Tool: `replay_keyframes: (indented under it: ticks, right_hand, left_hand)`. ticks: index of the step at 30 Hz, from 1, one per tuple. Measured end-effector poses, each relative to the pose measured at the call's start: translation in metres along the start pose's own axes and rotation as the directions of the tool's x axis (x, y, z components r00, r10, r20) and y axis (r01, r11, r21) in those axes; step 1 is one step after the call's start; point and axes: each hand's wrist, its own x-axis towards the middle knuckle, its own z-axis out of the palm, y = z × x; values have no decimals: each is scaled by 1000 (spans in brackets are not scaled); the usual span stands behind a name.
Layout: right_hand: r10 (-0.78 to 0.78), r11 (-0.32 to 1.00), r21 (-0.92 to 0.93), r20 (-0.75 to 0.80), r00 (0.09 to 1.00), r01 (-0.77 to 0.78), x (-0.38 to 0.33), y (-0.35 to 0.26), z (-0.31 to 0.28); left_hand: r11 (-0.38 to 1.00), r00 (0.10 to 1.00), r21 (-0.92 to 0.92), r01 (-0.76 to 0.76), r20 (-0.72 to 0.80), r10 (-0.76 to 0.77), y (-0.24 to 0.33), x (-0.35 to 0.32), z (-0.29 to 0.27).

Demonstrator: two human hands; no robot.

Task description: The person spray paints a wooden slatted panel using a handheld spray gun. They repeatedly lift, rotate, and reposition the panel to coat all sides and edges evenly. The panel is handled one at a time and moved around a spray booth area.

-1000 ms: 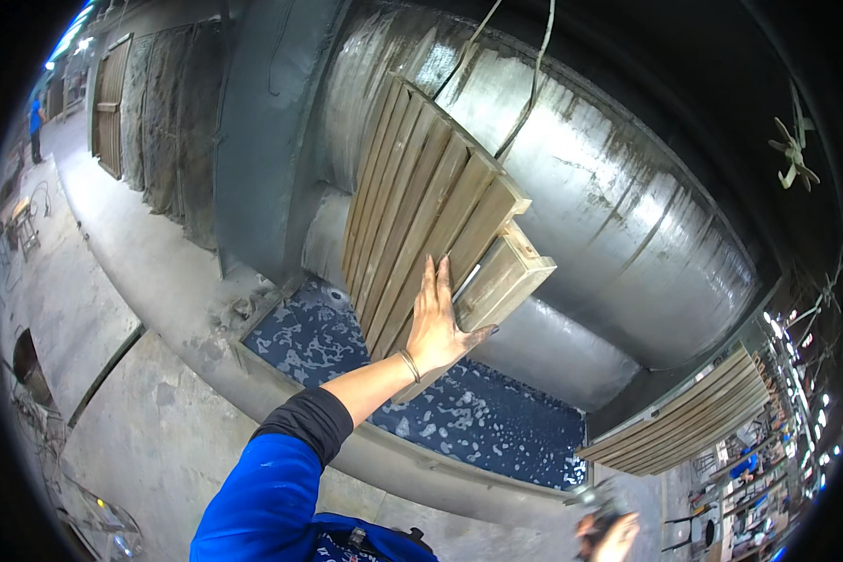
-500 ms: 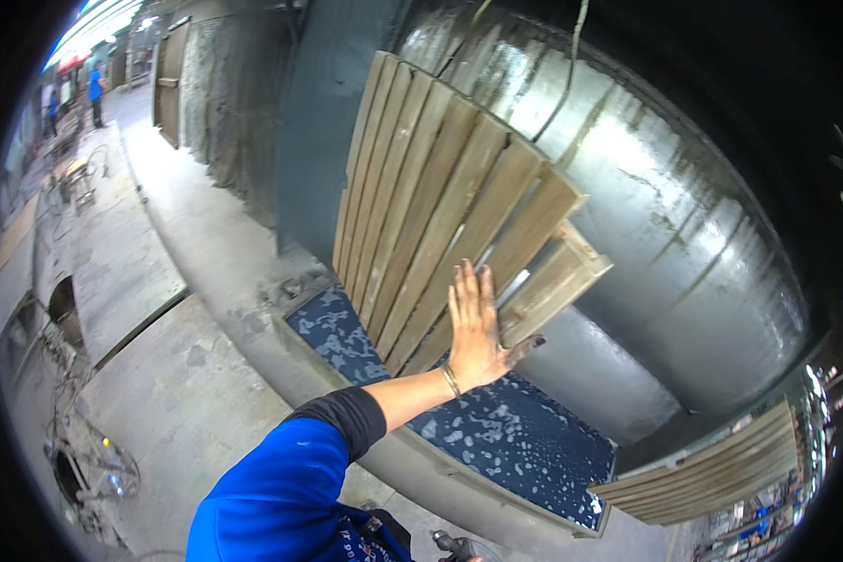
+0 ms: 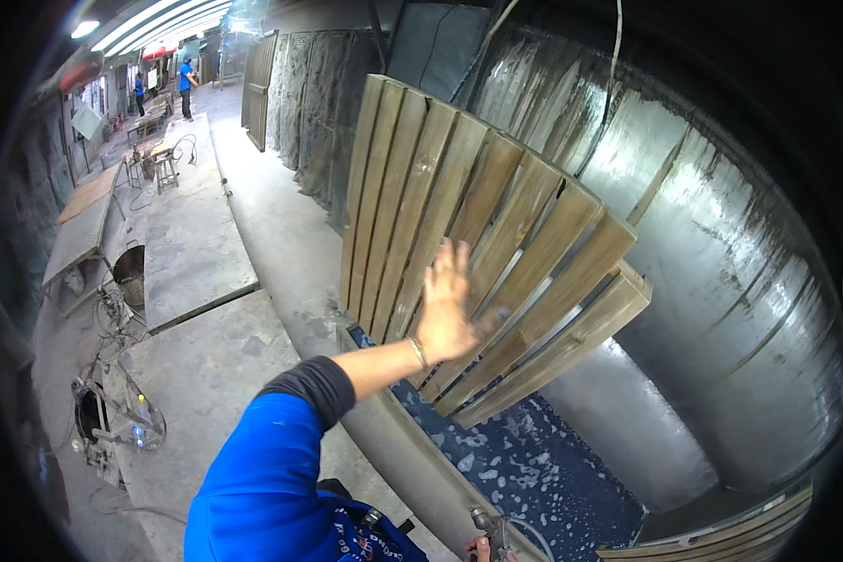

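A slatted wooden panel (image 3: 496, 234) stands tilted on one corner over a trough, leaning towards a wet metal wall. My left hand (image 3: 445, 304) lies flat against its slats with the fingers spread, holding nothing; the blue sleeve runs up from the lower edge. At the bottom edge only the fingers of my right hand (image 3: 482, 550) show, closed around a small metal spray gun (image 3: 490, 529) with a thin hose.
The trough (image 3: 534, 468) has a dark blue, foam-flecked bottom and a concrete rim. Another slatted panel (image 3: 721, 539) lies at the lower right. To the left are a concrete floor, hoses (image 3: 112, 412), a bucket (image 3: 129, 272) and a workbench (image 3: 84, 220). Two people in blue stand far back.
The panel and my left hand look larger and nearer, and the view has swung left to show the aisle. My hand stays flat on the slats. The spray gun has come into view.
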Motion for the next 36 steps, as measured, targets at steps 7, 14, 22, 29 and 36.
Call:
replay_keyframes:
  ticks: [7,14,22,29,36]
  right_hand:
    - [-82,987,145,43,996,75,9,-22,14]
    - [-153,987,-15,-373,915,159,10,-35,58]
    - [-243,924,58,-673,699,377,-5,-86,125]
    - [-494,776,-153,-750,439,612,-30,-169,183]
    - [-439,803,-185,-826,352,567,-18,-184,207]
  left_hand:
    - [947,897,32,320,-332,-292,-153,55,-67]
    - [972,862,-143,185,-452,-231,-298,132,-161]
    - [911,975,-413,-14,-208,-79,-344,143,-199]
    - [673,996,-736,70,18,-84,-373,155,-209]
    - [607,988,-780,156,122,-97,-383,166,-208]
